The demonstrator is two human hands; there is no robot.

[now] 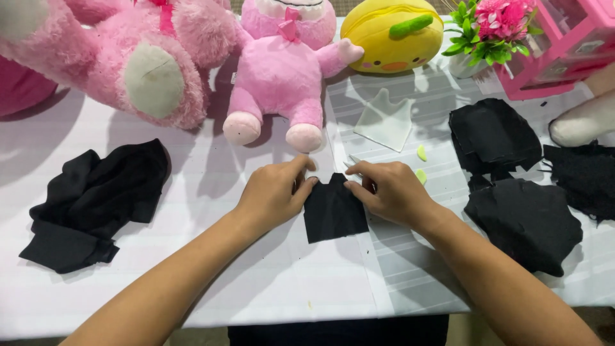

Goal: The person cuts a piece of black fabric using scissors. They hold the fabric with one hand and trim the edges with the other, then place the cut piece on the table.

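A small black fabric piece (333, 211) lies flat on the white table (256, 282) in front of me. My left hand (272, 192) rests at its upper left corner, fingertips pinching the edge. My right hand (391, 189) sits at its upper right corner, fingers curled and pinching the cloth, with a thin pale tool tip showing just above the fingers. A clear plastic template (384, 122) lies beyond the hands. Two small yellow-green bits (421, 154) lie to the right of my right hand.
A crumpled black cloth (96, 205) lies at the left. Black fabric stacks (493, 138) (525, 221) (583, 176) sit at the right. Pink plush toys (128, 57) (282, 70), a yellow plush (392, 35), a flower pot (487, 32) and a pink box (564, 45) line the back.
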